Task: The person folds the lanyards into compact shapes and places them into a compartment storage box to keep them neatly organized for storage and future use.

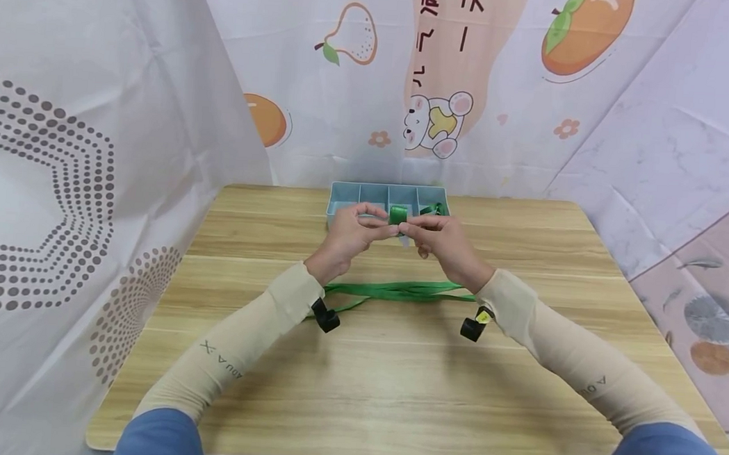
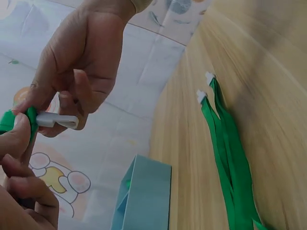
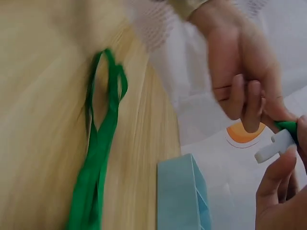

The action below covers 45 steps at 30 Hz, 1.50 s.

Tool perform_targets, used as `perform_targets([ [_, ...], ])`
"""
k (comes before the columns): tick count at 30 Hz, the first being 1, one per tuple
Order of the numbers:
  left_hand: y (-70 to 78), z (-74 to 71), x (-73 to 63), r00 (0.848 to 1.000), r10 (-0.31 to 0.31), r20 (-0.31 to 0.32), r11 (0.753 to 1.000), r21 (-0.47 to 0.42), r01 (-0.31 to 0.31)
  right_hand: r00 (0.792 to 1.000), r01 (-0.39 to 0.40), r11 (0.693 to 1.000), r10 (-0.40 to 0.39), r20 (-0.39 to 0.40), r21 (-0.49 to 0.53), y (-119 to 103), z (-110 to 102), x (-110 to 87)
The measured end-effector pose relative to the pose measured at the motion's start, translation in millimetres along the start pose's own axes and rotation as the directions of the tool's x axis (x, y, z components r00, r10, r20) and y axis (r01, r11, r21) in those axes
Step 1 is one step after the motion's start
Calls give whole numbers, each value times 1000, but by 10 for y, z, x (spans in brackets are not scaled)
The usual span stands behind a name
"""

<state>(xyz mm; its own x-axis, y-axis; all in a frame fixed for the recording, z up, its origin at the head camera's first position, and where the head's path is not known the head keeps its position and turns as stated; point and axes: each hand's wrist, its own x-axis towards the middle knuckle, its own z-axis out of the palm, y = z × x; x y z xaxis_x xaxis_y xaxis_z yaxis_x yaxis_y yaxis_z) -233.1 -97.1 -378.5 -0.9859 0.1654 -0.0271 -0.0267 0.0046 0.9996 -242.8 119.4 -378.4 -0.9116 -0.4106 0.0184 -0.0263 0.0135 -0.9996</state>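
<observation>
Between both hands, above the table, is a green ribbon lanyard wound into a small roll (image 1: 398, 215), with a white plastic clip (image 3: 276, 146) sticking out at its end. My left hand (image 1: 347, 239) pinches the roll from the left with thumb and fingertips. From the other side my right hand (image 1: 448, 243) pinches it near the clip, its lower fingers loosely curled. Below the hands, several green lanyards (image 1: 398, 290) lie stretched across the table; white clips (image 2: 206, 88) show at one end and loops (image 3: 108, 72) at the other.
A light blue divided box (image 2: 148, 196) stands at the table's back edge, behind the hands. Its right compartment holds green rolled ribbon (image 1: 434, 209). Printed cloth (image 1: 346, 115) hangs behind the wooden table (image 1: 392, 389). Black wrist cameras (image 1: 326, 317) hang under the forearms.
</observation>
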Motion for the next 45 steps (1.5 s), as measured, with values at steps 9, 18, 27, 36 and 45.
perform_targets([
  [9,-49,3,24,998,54,11,997,48,-55,1000,1,999,-1,-13,45,62,-22,21],
  [18,-84,-9,52,999,53,4,996,69,-53,999,29,996,-32,-35,-88,93,-26,31],
  [27,-207,-271,298,987,141,72,978,144,-150,994,80,971,-94,-52,-227,169,-86,43],
  [36,-490,-824,597,973,196,-121,860,498,-112,994,72,965,-91,-62,-252,242,-146,26],
  [45,-805,-1202,790,953,108,-284,773,627,99,992,87,949,-109,-57,-304,302,-161,-20],
])
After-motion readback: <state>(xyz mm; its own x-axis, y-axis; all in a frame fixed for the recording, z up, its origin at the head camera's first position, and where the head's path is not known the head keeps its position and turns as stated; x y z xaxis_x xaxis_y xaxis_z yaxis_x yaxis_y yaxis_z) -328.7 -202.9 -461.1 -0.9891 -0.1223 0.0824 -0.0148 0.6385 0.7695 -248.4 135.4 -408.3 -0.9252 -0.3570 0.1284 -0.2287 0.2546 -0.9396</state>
